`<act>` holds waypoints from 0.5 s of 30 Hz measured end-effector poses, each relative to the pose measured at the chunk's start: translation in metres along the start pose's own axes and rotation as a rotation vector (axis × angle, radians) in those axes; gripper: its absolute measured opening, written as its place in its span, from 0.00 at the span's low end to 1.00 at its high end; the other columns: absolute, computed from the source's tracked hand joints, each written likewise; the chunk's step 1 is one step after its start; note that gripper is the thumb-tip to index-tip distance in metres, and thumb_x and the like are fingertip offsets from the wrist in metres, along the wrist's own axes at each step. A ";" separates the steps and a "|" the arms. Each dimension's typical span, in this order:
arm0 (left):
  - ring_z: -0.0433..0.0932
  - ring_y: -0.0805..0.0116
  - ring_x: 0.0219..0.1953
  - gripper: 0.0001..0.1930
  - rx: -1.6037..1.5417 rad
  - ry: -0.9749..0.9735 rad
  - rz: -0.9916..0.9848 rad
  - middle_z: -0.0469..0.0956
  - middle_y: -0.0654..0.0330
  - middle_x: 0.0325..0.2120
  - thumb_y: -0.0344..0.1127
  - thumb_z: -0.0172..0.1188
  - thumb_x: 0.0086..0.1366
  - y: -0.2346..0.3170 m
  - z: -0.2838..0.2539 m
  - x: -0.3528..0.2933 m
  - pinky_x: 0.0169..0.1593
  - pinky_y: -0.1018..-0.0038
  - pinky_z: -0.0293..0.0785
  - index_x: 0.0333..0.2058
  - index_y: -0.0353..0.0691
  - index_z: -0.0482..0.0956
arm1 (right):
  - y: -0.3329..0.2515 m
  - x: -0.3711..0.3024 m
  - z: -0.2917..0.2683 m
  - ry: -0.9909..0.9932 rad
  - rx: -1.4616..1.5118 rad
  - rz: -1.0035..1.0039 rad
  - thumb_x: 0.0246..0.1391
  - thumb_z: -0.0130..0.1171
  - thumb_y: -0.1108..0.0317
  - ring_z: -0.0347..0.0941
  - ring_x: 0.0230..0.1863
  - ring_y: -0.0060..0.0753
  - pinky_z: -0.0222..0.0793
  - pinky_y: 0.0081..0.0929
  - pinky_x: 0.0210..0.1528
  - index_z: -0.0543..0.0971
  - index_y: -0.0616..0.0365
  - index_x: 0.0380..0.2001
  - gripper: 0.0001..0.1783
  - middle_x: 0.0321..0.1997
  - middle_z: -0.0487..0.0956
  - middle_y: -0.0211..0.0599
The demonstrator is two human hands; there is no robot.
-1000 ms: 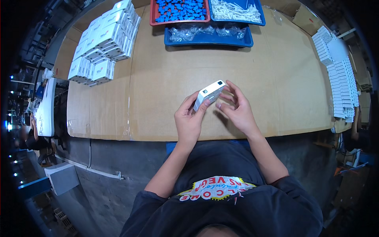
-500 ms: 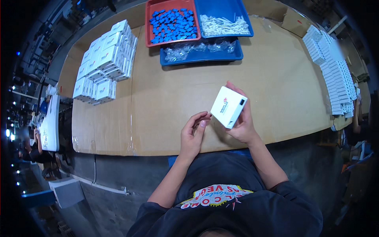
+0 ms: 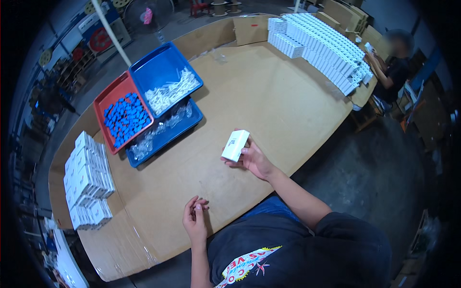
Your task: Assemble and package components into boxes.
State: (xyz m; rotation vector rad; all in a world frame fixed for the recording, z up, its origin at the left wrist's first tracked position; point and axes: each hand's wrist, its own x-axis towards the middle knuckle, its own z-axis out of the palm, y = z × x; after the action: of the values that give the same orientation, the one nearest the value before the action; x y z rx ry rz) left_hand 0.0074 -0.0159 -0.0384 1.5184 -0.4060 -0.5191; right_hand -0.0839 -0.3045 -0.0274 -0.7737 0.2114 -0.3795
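Note:
My right hand (image 3: 254, 161) holds a small flat white plastic box (image 3: 236, 145) above the middle of the cardboard-covered table. The thumb lies along the near side of the box, and the other fingers wrap beneath it. A dark printed mark shows on its upper face. Nearer the table's front edge, my left hand (image 3: 195, 221) hovers with loosely bent fingers and nothing visible in them. It is apart from the box.
Stacked white boxes (image 3: 86, 180) stand at the left. A red tray (image 3: 102, 108) holds blue pieces; one blue tray (image 3: 146, 65) holds white sticks, and a lower blue tray (image 3: 161, 150) holds clear plastic bags. Long white stacks (image 3: 321, 45) line the far right, near another person (image 3: 396, 72).
The view has swung to the right, bringing the far stacks and the other person into sight. My right hand has tilted the box, and my hands are farther apart.

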 end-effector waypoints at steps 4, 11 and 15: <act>0.82 0.72 0.42 0.15 0.068 -0.012 0.047 0.85 0.54 0.43 0.31 0.54 0.78 0.002 0.012 0.004 0.51 0.73 0.78 0.57 0.30 0.76 | -0.041 0.002 -0.026 0.065 -0.015 -0.148 0.69 0.57 0.63 0.80 0.61 0.53 0.83 0.42 0.56 0.53 0.43 0.76 0.37 0.63 0.76 0.53; 0.83 0.70 0.43 0.14 0.147 -0.094 0.041 0.87 0.53 0.42 0.30 0.55 0.77 0.004 0.033 0.002 0.51 0.72 0.79 0.55 0.30 0.78 | -0.100 0.023 -0.092 0.413 -0.686 -0.340 0.53 0.77 0.62 0.74 0.61 0.40 0.77 0.41 0.62 0.52 0.55 0.76 0.56 0.63 0.70 0.46; 0.83 0.68 0.44 0.13 0.194 -0.156 0.068 0.87 0.53 0.42 0.30 0.58 0.75 0.008 0.046 0.002 0.52 0.70 0.78 0.54 0.31 0.79 | -0.142 0.047 -0.151 0.528 -0.912 -0.400 0.45 0.82 0.65 0.69 0.66 0.42 0.69 0.44 0.68 0.56 0.59 0.73 0.58 0.64 0.69 0.45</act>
State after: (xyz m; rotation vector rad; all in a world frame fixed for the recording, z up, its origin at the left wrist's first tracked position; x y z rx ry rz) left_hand -0.0160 -0.0556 -0.0291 1.6488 -0.6421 -0.5588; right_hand -0.1257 -0.5126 -0.0341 -1.6156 0.7624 -0.8930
